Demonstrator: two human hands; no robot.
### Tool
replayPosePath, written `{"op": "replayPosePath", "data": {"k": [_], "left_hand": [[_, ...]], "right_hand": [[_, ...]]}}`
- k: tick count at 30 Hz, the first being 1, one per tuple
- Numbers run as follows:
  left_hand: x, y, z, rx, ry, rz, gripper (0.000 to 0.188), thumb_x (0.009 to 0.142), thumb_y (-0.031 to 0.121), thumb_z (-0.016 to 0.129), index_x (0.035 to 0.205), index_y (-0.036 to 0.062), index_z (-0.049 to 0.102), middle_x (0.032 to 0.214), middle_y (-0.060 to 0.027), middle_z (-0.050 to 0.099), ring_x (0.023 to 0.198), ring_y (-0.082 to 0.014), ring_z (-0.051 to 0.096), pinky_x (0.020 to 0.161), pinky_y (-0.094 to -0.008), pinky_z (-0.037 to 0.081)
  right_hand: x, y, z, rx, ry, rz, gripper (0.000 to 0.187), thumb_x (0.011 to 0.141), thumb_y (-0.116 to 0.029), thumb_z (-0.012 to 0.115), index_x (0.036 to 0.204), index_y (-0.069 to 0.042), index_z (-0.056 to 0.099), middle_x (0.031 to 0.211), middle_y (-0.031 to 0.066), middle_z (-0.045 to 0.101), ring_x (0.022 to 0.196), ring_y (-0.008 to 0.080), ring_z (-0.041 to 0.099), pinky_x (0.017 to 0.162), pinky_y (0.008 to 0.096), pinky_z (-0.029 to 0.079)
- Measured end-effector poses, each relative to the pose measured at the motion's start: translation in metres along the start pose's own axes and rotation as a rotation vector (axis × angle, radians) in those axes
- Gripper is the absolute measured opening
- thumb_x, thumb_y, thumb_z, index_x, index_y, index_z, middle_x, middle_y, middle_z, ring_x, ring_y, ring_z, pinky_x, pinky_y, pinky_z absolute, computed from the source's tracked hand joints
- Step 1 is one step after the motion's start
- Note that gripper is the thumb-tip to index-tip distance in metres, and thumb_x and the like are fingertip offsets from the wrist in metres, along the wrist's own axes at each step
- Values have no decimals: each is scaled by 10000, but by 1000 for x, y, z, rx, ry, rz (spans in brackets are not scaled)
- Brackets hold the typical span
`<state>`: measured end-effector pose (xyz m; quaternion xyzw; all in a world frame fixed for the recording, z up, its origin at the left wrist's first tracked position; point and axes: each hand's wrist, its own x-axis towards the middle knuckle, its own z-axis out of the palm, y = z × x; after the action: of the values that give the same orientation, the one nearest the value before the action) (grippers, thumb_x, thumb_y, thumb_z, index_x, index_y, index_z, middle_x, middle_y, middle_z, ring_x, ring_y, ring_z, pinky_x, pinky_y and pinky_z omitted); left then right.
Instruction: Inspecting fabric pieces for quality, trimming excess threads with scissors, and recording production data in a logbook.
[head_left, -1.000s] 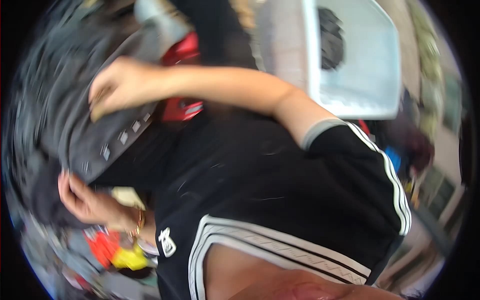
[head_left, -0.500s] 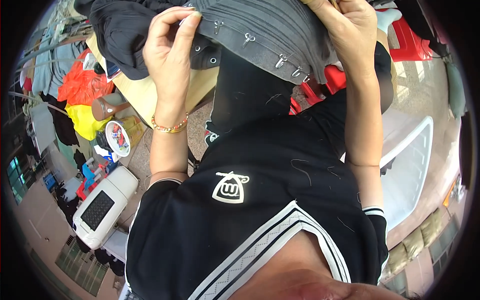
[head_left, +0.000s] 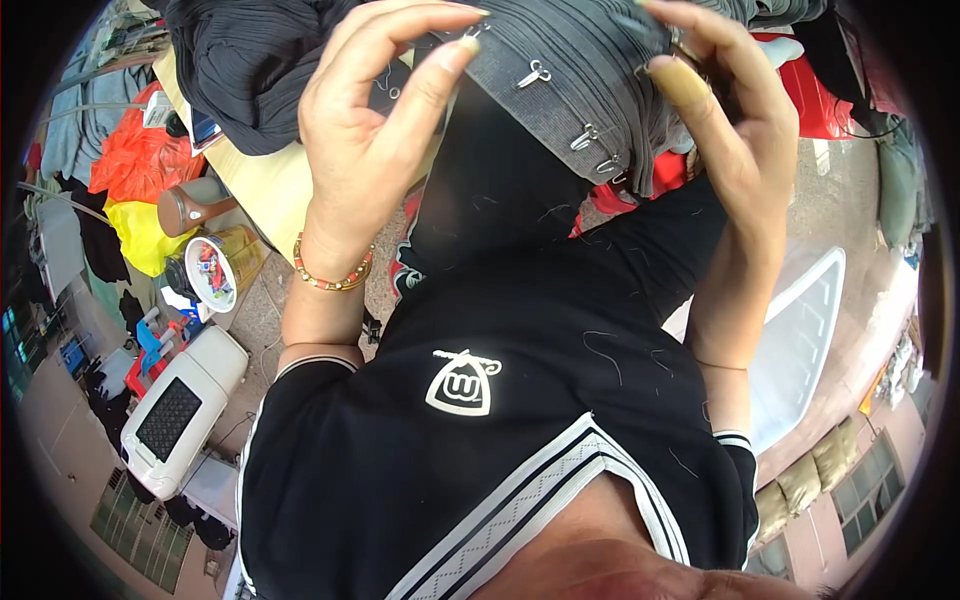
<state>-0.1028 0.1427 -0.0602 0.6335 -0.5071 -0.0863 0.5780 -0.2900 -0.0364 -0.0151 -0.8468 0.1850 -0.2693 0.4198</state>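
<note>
A dark grey ribbed fabric piece (head_left: 590,75) lies over my lap, with a row of metal hooks (head_left: 585,137) along its near edge. The thumb and forefinger of my left hand (head_left: 375,120) pinch a small metal hook (head_left: 477,33) at the left end of that edge. On the right, my right hand (head_left: 745,125) is curled at the fabric's side, a yellowish cover (head_left: 680,82) on its thumb. Something dark and blurred shows by its fingertips; its kind cannot be made out. Black fabric with eyelets (head_left: 250,80) is bunched beyond my left hand.
A pale wooden tabletop (head_left: 250,185) is at the left, beside red and yellow plastic bags (head_left: 150,235) and a tub of small colourful items (head_left: 215,275). A white case (head_left: 185,410) stands lower left. Red stools (head_left: 815,95) and a clear plastic bin (head_left: 800,345) are right.
My left hand has moved right along the fabric edge and now pinches at a hook. My right hand has shifted slightly right and lower, its covered thumb now showing. The view has shifted a little.
</note>
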Motion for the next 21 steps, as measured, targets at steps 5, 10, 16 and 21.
{"op": "replayPosePath", "data": {"k": [5,10,16,21], "left_hand": [[-1,0,-1,-91,-26,12,210,911,-14,642,1117,-43,668,1159,-129,643,1092,-188,610,948,-282,464],[-5,1,5,-200,-64,-58,232,891,-36,658,1123,-41,660,1153,-135,641,1085,-190,604,928,-280,455],[-5,-2,8,-189,-70,-28,268,850,-50,701,1114,-36,662,1158,-129,644,1085,-183,599,912,-272,446],[-6,-6,8,-197,-67,-17,283,841,-50,711,1119,-32,662,1162,-128,645,1085,-181,599,913,-271,446]], "right_hand": [[3,-10,-2,-233,-171,-251,377,805,-119,778,1164,-38,698,850,25,565,748,98,514,663,223,399],[5,-16,-3,-276,-241,-277,403,782,-88,778,1177,-43,706,832,46,557,739,120,538,639,231,414],[11,-23,-5,-330,-286,-283,419,773,-74,775,1185,-46,707,846,53,564,760,128,562,659,240,446],[14,-30,-3,-348,-317,-256,413,771,-71,771,1179,-43,709,850,55,575,765,133,572,663,244,453]]}}
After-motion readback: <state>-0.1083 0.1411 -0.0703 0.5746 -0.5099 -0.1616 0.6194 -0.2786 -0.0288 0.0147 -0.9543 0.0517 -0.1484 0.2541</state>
